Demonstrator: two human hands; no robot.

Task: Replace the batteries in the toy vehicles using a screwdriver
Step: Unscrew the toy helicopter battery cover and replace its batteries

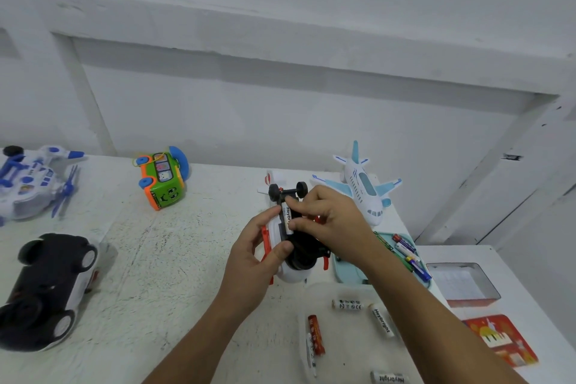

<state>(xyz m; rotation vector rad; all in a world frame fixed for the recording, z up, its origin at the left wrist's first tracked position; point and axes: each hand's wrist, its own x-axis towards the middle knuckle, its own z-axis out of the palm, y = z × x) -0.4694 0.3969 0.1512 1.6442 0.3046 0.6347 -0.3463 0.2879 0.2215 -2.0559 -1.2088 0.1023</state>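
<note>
White wall behind, white table point(156, 259) below; a toy is held belly-up at centre.
A black-and-white toy car point(46, 290) is seen near left, a blue-and-white toy helicopter point(31, 181) far left, a white-and-blue toy plane point(363, 187) far right and a green toy bus point(162, 179) far centre-left. The upturned toy vehicle point(293, 271), wheels up, is gripped at its left side by the left hand point(252, 262), fingers curled round the body. A white battery point(287, 218) is pinched between thumb and forefinger of the right hand point(330, 218), against the open underside. A teal tray point(346, 271) with coloured batteries point(411, 256) lies just right; loose batteries point(381, 319) lie near right.
</note>
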